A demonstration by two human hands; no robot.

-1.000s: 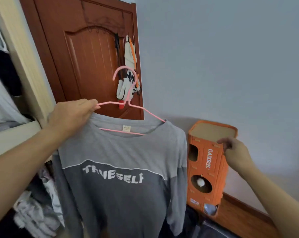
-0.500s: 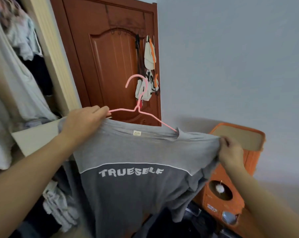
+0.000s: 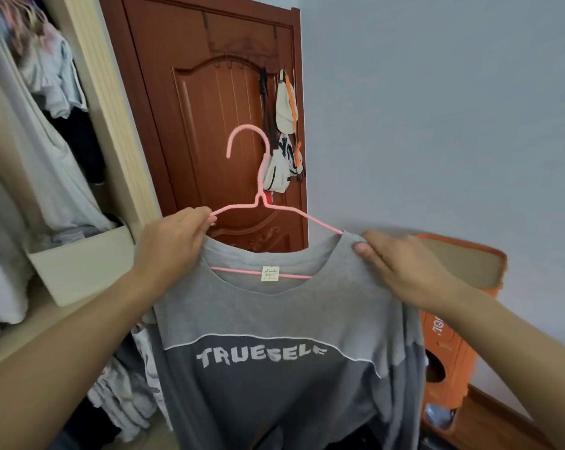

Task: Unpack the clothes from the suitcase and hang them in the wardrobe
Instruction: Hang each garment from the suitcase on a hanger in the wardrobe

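A grey two-tone shirt point(image 3: 274, 319) with white "TRUESELF" lettering hangs on a pink wire hanger point(image 3: 260, 196), held up in front of me. My left hand point(image 3: 174, 241) grips the hanger's left arm together with the shirt's left shoulder. My right hand point(image 3: 401, 267) pinches the shirt's right shoulder by the collar, thumb on the fabric. The hanger's hook points up and is free. The open wardrobe point(image 3: 112, 125) with hung clothes stands at the left. The suitcase is not visible.
A brown wooden door point(image 3: 216, 108) behind the hanger carries caps and bags on hooks. An orange cardboard box point(image 3: 453, 352) stands against the blue-grey wall at the right. Pale clothes hang and lie folded in the wardrobe's left side.
My right hand left the orange box, took the shirt's right sleeve, then moved up to the right shoulder near the collar. The view has swung left and closer to the wardrobe.
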